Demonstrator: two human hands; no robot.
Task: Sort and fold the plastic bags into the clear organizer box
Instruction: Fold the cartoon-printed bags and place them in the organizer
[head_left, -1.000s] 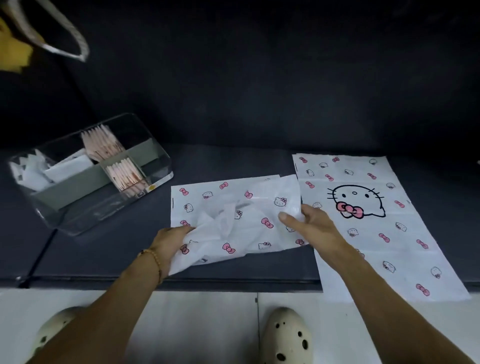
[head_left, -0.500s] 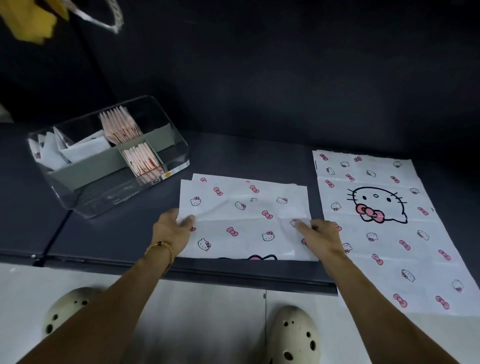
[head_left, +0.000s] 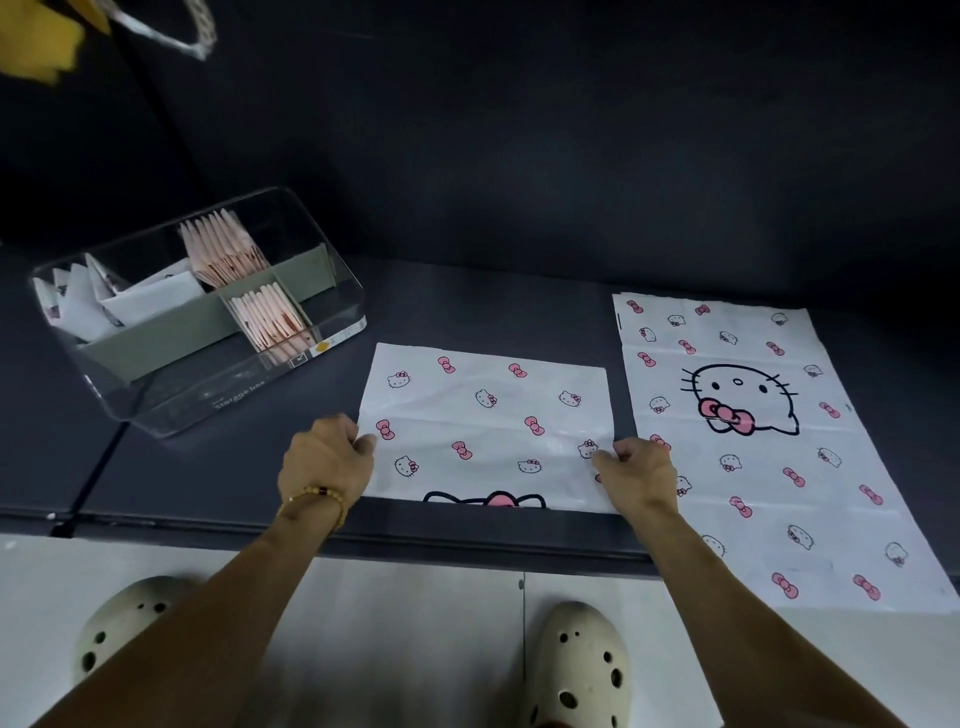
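Note:
A white plastic bag with pink bows and cat faces (head_left: 488, 415) lies folded in half on the dark surface in front of me. My left hand (head_left: 327, 457) pinches its left edge and my right hand (head_left: 636, 470) pinches its right edge. A second bag of the same print (head_left: 753, 441) lies flat and unfolded to the right, its near end hanging over the front edge. The clear organizer box (head_left: 208, 400) stands at the left, holding folded white bags in its left compartment and pink folded bags in two right compartments.
The dark surface (head_left: 467, 301) ends in a front edge just below my hands, with a dark wall behind it. Pale floor and my two cream clogs show below. A yellow thing with a pale strap (head_left: 171, 36) hangs at the top left.
The crumpled bag has been spread and folded flat. Both hands slid outward from its middle to its left and right edges, and now pinch them.

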